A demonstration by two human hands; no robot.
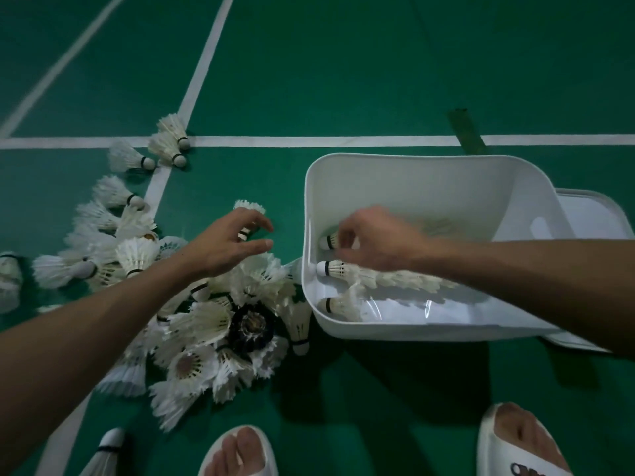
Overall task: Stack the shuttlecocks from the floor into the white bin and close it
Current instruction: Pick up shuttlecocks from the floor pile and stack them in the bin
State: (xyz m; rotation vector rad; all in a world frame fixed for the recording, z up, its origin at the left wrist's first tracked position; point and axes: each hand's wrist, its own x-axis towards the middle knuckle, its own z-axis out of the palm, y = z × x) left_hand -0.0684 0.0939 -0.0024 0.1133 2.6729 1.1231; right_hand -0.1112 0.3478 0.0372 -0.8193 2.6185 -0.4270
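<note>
Shuttlecock (328,240) crosswise in white bin (412,166), cork leftward, right hand (374,238) fingers gripping it, left hand (226,245) fingers spread wide

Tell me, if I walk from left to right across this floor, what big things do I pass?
Shuttlecock pile → white bin → lid. The hands overlap the pile and the bin, so I leave them out.
</note>
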